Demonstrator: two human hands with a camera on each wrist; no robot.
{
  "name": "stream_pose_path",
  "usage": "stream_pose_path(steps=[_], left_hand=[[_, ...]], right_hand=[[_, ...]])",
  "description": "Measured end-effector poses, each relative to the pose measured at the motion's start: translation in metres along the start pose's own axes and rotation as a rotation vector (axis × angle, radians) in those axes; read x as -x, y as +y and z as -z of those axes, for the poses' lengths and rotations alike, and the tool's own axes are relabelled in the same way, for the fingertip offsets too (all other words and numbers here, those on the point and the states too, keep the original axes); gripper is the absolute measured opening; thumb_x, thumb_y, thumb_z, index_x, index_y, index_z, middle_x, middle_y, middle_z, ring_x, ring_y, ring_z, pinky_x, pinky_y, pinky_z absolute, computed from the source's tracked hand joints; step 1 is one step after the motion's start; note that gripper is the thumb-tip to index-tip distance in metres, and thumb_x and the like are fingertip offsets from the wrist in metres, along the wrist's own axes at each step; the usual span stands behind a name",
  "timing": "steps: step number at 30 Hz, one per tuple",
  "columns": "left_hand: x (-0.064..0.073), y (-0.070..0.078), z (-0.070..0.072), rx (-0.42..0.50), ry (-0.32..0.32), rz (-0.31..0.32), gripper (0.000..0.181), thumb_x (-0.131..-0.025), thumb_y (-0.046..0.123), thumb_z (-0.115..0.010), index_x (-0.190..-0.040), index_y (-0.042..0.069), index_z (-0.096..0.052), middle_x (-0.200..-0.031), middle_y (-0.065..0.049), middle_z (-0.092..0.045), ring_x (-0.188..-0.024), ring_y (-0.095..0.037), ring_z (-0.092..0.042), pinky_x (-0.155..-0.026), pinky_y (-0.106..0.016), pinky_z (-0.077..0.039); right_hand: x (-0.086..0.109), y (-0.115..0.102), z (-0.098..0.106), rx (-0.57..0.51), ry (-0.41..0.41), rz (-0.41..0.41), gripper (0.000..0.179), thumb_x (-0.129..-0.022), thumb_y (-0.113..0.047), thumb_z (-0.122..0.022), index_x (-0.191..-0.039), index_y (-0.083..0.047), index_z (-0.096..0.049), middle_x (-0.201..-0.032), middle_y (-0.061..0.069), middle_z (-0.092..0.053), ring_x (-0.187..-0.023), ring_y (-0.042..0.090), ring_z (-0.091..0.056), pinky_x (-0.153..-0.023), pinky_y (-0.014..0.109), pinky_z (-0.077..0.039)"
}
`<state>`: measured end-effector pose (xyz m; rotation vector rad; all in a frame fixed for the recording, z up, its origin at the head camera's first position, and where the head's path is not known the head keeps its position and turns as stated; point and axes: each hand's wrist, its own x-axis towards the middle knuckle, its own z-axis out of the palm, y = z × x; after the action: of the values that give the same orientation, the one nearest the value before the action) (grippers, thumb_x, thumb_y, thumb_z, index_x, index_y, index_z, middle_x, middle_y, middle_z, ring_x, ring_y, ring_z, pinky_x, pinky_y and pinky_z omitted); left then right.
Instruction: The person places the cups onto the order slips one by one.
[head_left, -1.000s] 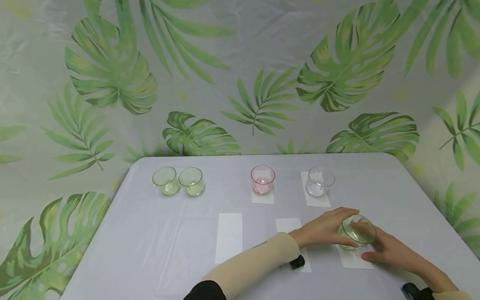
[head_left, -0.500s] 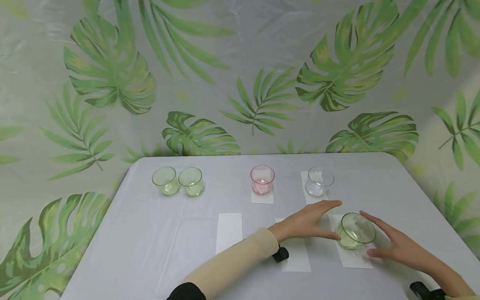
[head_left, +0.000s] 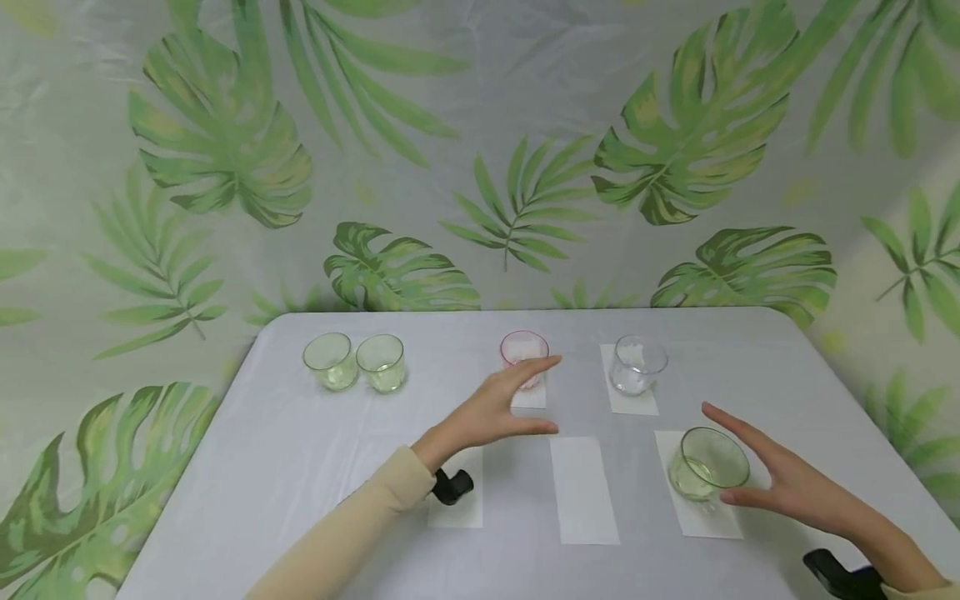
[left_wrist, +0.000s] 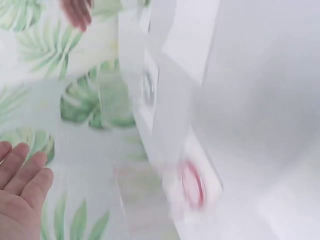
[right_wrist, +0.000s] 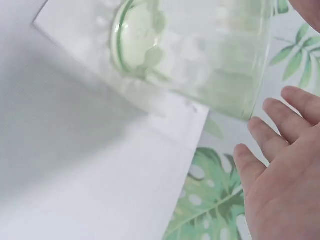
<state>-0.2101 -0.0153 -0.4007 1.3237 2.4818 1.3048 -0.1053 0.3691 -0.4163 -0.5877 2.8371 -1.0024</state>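
**Fingers [head_left: 534, 367] released on both hands; front green glass [head_left: 708, 471] standing on its card [head_left: 708, 527]**

The left hand [head_left: 486, 414], extended and grasping nothing, appears in the head view in front of the pink-rimmed glass [head_left: 522, 346]; a second earlier it lay against the front green glass. The right hand [head_left: 795, 479] is likewise released, its digits spread beside that glass; whether the thumb touches it cannot be told. The glass rests upright on the right-hand card of the front row, where both hands had surrounded it. The change suggests that this placement is complete or nearly so, and that the left hand is free for another glass.

Counted on the desk [head_left: 281, 454]: five glasses, of which three are green, one pink-rimmed and one clear [head_left: 637, 367]. The other two green glasses, left [head_left: 330, 364] and right [head_left: 382, 366], stand side by side at the rear left, with no card visible beneath. White cards number five: two at the rear, under the pink-rimmed [head_left: 529, 401] and clear [head_left: 637, 406] glasses, and three in front. Of these, the middle [head_left: 587, 492] and left [head_left: 462, 517] cards bear no glass.
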Motion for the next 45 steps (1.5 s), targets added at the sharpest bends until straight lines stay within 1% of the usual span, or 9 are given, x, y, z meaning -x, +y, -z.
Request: stream_pose_path(steps=[5, 8, 10, 15, 20, 24, 31, 39, 45], left_hand=[[0.034, -0.018, 0.039, -0.034, 0.136, 0.045, 0.082, -0.079, 0.023, -0.08, -0.147, 0.01, -0.037, -0.147, -0.004, -0.04, -0.135, -0.02, -0.036, -0.107, -0.042, -0.034], [0.056, -0.028, 0.056, -0.06, 0.2, 0.112, 0.082, -0.079, 0.023, -0.08, -0.148, 0.011, -0.036, -0.148, -0.005, -0.039, -0.135, -0.023, -0.035, -0.107, -0.046, -0.033], [0.069, -0.036, 0.068, -0.076, 0.243, 0.161, 0.082, -0.079, 0.024, -0.08, -0.148, 0.01, -0.036, -0.149, -0.007, -0.038, -0.136, -0.026, -0.034, -0.107, -0.048, -0.032], [0.092, -0.06, 0.097, -0.114, 0.336, 0.299, 0.083, -0.079, 0.021, -0.08, -0.148, 0.006, -0.035, -0.149, -0.014, -0.036, -0.137, -0.033, -0.031, -0.108, -0.053, -0.028], [0.105, -0.086, 0.117, -0.154, 0.336, 0.454, 0.084, -0.081, 0.022, -0.078, -0.149, 0.005, -0.031, -0.151, -0.017, -0.031, -0.138, -0.036, -0.026, -0.109, -0.055, -0.025], [0.109, -0.1, 0.123, -0.16, 0.308, 0.519, 0.085, -0.083, 0.024, -0.077, -0.15, 0.005, -0.029, -0.151, -0.019, -0.03, -0.139, -0.038, -0.024, -0.109, -0.056, -0.023], [0.109, -0.111, 0.123, -0.162, 0.278, 0.543, 0.082, -0.085, 0.018, -0.074, -0.149, 0.001, -0.027, -0.151, -0.021, -0.027, -0.139, -0.039, -0.022, -0.11, -0.055, -0.021], [0.106, -0.111, 0.124, -0.2, 0.257, 0.528, 0.08, -0.085, 0.01, -0.072, -0.149, -0.003, -0.025, -0.15, -0.024, -0.028, -0.136, -0.041, -0.026, -0.11, -0.054, -0.023], [0.107, -0.112, 0.125, -0.243, 0.244, 0.528, 0.079, -0.084, 0.008, -0.073, -0.147, -0.006, -0.027, -0.145, -0.028, -0.034, -0.13, -0.044, -0.035, -0.106, -0.056, -0.03]], right_hand=[[-0.008, -0.013, -0.001, -0.003, -0.011, 0.031, 0.09, -0.081, -0.02, -0.077, -0.153, -0.021, -0.022, -0.154, -0.012, -0.022, -0.129, -0.017, -0.012, -0.09, 0.008, -0.025], [-0.013, -0.02, -0.004, -0.004, -0.024, 0.038, 0.09, -0.082, -0.02, -0.077, -0.153, -0.021, -0.022, -0.155, -0.005, -0.022, -0.13, -0.016, -0.011, -0.094, 0.026, -0.033], [-0.016, -0.025, -0.007, -0.01, -0.032, 0.042, 0.09, -0.082, -0.021, -0.077, -0.153, -0.021, -0.022, -0.156, -0.003, -0.022, -0.131, -0.015, -0.011, -0.093, 0.029, -0.034], [-0.024, -0.038, -0.017, -0.015, -0.046, 0.084, 0.089, -0.082, -0.023, -0.076, -0.153, -0.022, -0.023, -0.155, 0.001, -0.025, -0.132, -0.013, -0.013, -0.092, 0.015, -0.03], [-0.034, -0.05, -0.032, -0.022, -0.07, 0.142, 0.089, -0.082, -0.026, -0.076, -0.153, -0.021, -0.023, -0.154, 0.003, -0.027, -0.133, -0.011, -0.016, -0.097, 0.015, -0.031], [-0.042, -0.056, -0.045, -0.04, -0.089, 0.182, 0.087, -0.083, -0.027, -0.076, -0.153, -0.018, -0.024, -0.155, 0.003, -0.026, -0.136, -0.006, -0.018, -0.101, 0.015, -0.028], [-0.051, -0.06, -0.067, -0.056, -0.123, 0.178, 0.085, -0.084, -0.033, -0.074, -0.153, -0.02, -0.026, -0.156, 0.002, -0.025, -0.139, 0.003, -0.019, -0.106, 0.023, -0.029], [-0.053, -0.049, -0.089, -0.091, -0.115, 0.229, 0.085, -0.083, -0.032, -0.074, -0.15, -0.006, -0.03, -0.152, 0.016, -0.028, -0.141, 0.012, -0.018, -0.103, 0.005, -0.011], [-0.053, -0.04, -0.101, -0.066, -0.114, 0.233, 0.085, -0.082, -0.035, -0.074, -0.147, 0.0, -0.032, -0.149, 0.023, -0.03, -0.14, 0.032, -0.022, -0.101, 0.004, -0.007]])
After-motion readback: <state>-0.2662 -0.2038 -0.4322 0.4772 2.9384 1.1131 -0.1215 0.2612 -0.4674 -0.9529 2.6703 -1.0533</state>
